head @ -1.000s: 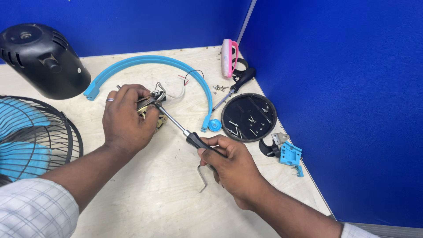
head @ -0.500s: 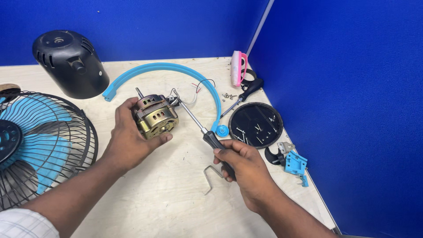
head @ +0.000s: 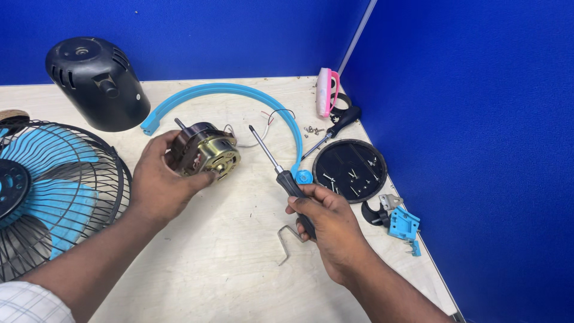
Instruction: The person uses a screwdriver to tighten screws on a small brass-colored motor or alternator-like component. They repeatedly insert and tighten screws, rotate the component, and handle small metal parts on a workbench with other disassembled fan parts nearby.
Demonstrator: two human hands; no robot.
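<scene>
Your left palm [head: 158,182] hid the motor's [head: 206,154] back; the fan [head: 48,191] ran off the left edge.

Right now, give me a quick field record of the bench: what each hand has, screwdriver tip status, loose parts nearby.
left hand: left hand holds fan motor, lifted off the table
right hand: right hand grips black-handled screwdriver
tip: apart from the motor, pointing up and away
near right hand: bent metal bracket, black round tray with screws
other: blue ring, black motor cover, fan guard with blue blades, second screwdriver
</scene>
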